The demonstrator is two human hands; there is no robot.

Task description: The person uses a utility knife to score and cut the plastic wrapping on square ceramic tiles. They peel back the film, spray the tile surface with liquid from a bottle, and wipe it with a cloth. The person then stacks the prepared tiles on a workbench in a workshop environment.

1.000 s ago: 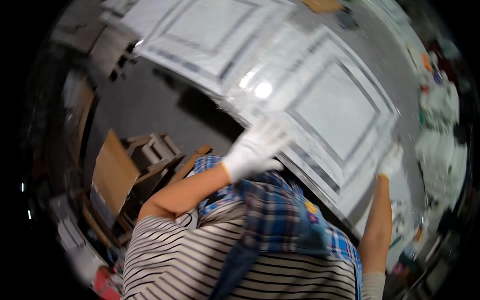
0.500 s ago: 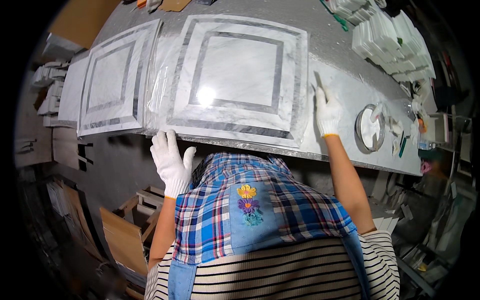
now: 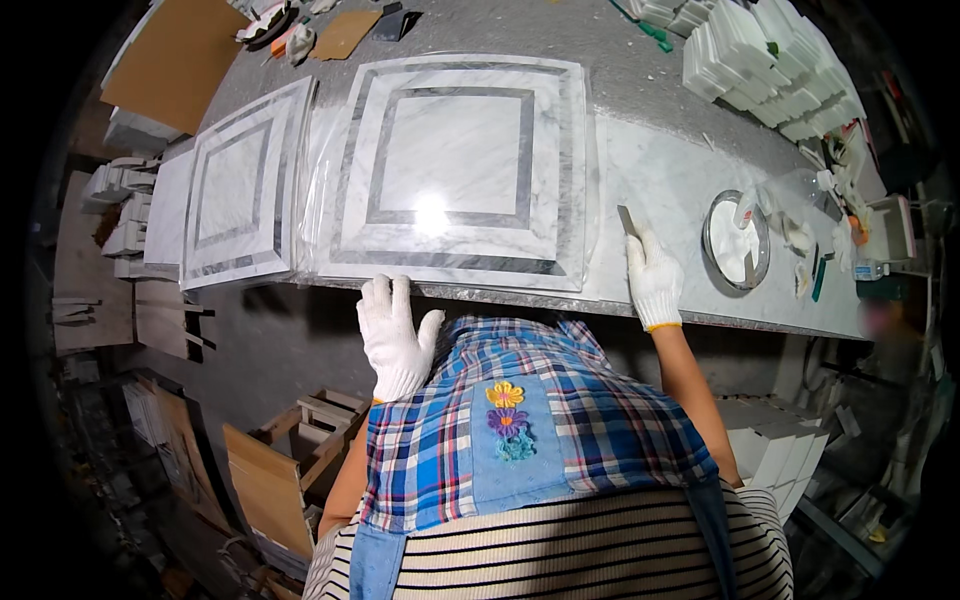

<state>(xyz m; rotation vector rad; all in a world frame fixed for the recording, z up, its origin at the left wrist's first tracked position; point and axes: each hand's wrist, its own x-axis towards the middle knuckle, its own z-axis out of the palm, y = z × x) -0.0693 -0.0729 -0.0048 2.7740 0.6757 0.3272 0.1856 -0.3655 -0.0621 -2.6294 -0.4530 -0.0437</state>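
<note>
A square white marble panel (image 3: 456, 150) with two grey inlaid frames lies on the bench in front of me. Along its front edge rests my left hand (image 3: 395, 340), in a white glove, fingers stretched out and thumb apart, fingertips touching the edge. My right hand (image 3: 655, 278), gloved too, is closed on a thin flat metal scraper (image 3: 627, 220) just right of the panel, its grey blade pointing away from me. Farther right stands a round metal bowl (image 3: 709, 240) with white paste in it and another flat blade (image 3: 748, 264) dipped in the paste.
A similar marble panel (image 3: 228, 190) lies to the left. White blocks (image 3: 765, 60) are stacked at the far right. Near the bowl are a clear plastic bottle (image 3: 795, 190) and a green-handled tool (image 3: 820, 278). Below the bench, at left, stands a wooden frame (image 3: 262, 480).
My left hand has slid right along the panel's front edge. My right hand, holding the scraper, has come nearer to me. The view has also shifted a little.
</note>
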